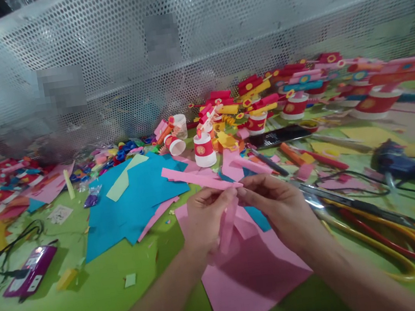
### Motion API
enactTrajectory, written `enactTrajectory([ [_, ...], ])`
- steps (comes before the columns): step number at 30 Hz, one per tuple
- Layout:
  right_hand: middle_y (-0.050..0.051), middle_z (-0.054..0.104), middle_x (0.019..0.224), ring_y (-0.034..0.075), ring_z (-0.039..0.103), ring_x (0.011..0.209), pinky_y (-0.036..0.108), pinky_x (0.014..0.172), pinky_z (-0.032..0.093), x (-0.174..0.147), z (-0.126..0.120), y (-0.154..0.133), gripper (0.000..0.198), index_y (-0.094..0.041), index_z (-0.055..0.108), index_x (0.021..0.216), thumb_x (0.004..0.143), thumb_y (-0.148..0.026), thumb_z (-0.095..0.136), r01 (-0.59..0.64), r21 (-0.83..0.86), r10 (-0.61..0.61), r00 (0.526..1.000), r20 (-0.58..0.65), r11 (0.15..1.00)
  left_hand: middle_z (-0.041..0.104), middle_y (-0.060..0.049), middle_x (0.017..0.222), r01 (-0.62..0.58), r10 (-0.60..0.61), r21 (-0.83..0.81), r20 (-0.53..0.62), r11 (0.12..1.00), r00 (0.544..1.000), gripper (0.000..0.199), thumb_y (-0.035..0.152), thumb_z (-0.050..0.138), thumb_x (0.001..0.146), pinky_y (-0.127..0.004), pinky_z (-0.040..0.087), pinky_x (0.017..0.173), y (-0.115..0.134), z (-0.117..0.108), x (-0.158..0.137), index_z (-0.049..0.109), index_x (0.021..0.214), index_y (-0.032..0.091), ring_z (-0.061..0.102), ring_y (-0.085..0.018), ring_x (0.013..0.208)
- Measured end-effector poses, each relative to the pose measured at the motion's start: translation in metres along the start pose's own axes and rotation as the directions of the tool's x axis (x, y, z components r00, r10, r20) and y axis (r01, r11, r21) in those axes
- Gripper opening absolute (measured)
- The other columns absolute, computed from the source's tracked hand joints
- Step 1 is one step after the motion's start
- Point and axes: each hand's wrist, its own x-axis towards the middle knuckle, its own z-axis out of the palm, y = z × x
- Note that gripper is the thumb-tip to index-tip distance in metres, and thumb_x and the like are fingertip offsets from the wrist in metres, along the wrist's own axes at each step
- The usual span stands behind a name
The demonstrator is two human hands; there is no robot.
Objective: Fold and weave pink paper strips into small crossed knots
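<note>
My left hand point(201, 223) pinches a pink strip point(195, 178) of craft sheet between thumb and fingers. One length of pink points up and to the left, and another hangs down below the fingers. My right hand point(278, 202) is closed at the strip's right end, its fingertips meeting those of the left. Beneath both hands lies a large pink sheet point(256, 282), partly in shadow. Left of them, blue sheets point(119, 214) overlap, topped by a pale green piece point(127, 177). Just beyond the hands stands an upturned white cup point(205, 160) with a red band.
Large scissors point(373, 232) and a blue glue gun point(410, 170) with a cord lie at the right. A purple power strip point(31, 273) sits at left. Several decorated cups point(295, 107) line the back, before a perforated metal panel point(108, 51). Scraps litter the green table point(129, 310).
</note>
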Motion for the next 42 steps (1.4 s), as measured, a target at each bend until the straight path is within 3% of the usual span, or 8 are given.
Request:
enactTrajectory([
  [5, 0.000, 0.072, 0.089, 0.013, 0.064, 0.081, 0.025, 0.075, 0.054, -0.001, -0.001, -0.003, 0.022, -0.024, 0.077, 0.089, 0.075, -0.038, 0.086, -0.017, -0.007, 0.017, 0.997, 0.079, 1.000, 0.078, -0.007, 0.085, 0.000, 0.000, 0.022, 0.019, 1.000, 1.000, 0.014, 0.030, 0.080, 0.078, -0.031, 0.054, 0.080, 0.002, -0.002, 0.001, 0.081, 0.084, 0.018, 0.071, -0.019, 0.081],
  [13, 0.001, 0.069, 0.078, 0.014, 0.062, 0.073, 0.024, 0.068, 0.055, 0.000, -0.002, -0.006, 0.024, -0.021, 0.076, 0.079, 0.075, -0.044, 0.084, 0.047, -0.164, -0.044, 0.999, 0.027, 0.985, 0.076, -0.007, 0.086, -0.213, 0.185, 0.457, 0.106, 0.863, 0.977, 0.016, 0.032, 0.071, 0.086, -0.031, 0.053, 0.074, 0.002, -0.006, -0.002, 0.078, 0.087, 0.017, 0.070, -0.021, 0.081],
  [18, 0.001, 0.070, 0.075, 0.014, 0.064, 0.071, 0.025, 0.068, 0.055, 0.000, -0.004, -0.006, 0.025, -0.022, 0.075, 0.079, 0.078, -0.046, 0.081, 0.082, -0.231, -0.080, 0.997, 0.019, 0.969, 0.077, -0.007, 0.086, -0.195, 0.149, 0.414, 0.140, 0.889, 0.979, 0.021, 0.036, 0.069, 0.088, -0.029, 0.055, 0.073, 0.002, -0.005, -0.004, 0.077, 0.089, 0.017, 0.071, -0.020, 0.080],
  [26, 0.003, 0.072, 0.089, 0.017, 0.066, 0.080, 0.030, 0.071, 0.059, 0.000, -0.001, -0.004, 0.029, -0.022, 0.076, 0.089, 0.073, -0.044, 0.085, 0.017, -0.134, -0.007, 0.997, 0.077, 0.991, 0.078, -0.008, 0.084, -0.107, 0.074, 0.371, 0.103, 0.922, 0.992, 0.019, 0.032, 0.070, 0.086, -0.028, 0.053, 0.072, 0.014, -0.007, -0.001, 0.077, 0.084, 0.015, 0.070, -0.020, 0.079],
  [30, 0.002, 0.069, 0.083, 0.016, 0.063, 0.075, 0.029, 0.068, 0.058, -0.001, -0.001, -0.006, 0.029, -0.020, 0.075, 0.083, 0.073, -0.046, 0.084, -0.016, -0.160, 0.030, 0.996, 0.085, 0.987, 0.076, -0.006, 0.082, -0.083, 0.057, 0.325, 0.089, 0.942, 0.994, 0.018, 0.033, 0.072, 0.084, -0.027, 0.050, 0.071, 0.018, -0.006, -0.002, 0.078, 0.083, 0.016, 0.067, -0.018, 0.077],
  [35, 0.001, 0.067, 0.077, 0.014, 0.060, 0.070, 0.027, 0.066, 0.054, -0.002, -0.003, -0.008, 0.025, -0.021, 0.075, 0.078, 0.075, -0.045, 0.083, -0.007, -0.175, 0.019, 0.998, 0.065, 0.985, 0.056, 0.001, 0.060, -0.053, 0.019, 0.279, 0.122, 0.959, 0.992, 0.033, 0.044, 0.071, 0.085, -0.026, 0.037, 0.058, 0.025, -0.005, -0.005, 0.070, 0.066, 0.017, 0.047, -0.012, 0.058],
  [38, 0.000, 0.066, 0.074, 0.013, 0.059, 0.067, 0.026, 0.065, 0.051, -0.001, -0.004, -0.008, 0.025, -0.021, 0.074, 0.075, 0.073, -0.043, 0.086, -0.045, -0.130, 0.055, 0.996, 0.071, 0.990, 0.044, 0.002, 0.059, -0.086, 0.048, 0.285, 0.135, 0.955, 0.990, 0.043, 0.049, 0.065, 0.089, -0.027, 0.029, 0.057, 0.028, -0.006, -0.005, 0.060, 0.060, 0.017, 0.037, -0.011, 0.059],
  [42, -0.001, 0.064, 0.073, 0.012, 0.059, 0.066, 0.025, 0.064, 0.051, -0.001, -0.003, -0.008, 0.026, -0.021, 0.073, 0.074, 0.071, -0.042, 0.087, -0.085, -0.094, 0.094, 0.991, 0.095, 0.992, 0.047, 0.001, 0.066, -0.120, 0.083, 0.312, 0.130, 0.942, 0.988, 0.037, 0.047, 0.063, 0.090, -0.026, 0.032, 0.060, 0.026, -0.008, -0.004, 0.062, 0.068, 0.017, 0.041, -0.012, 0.065],
])
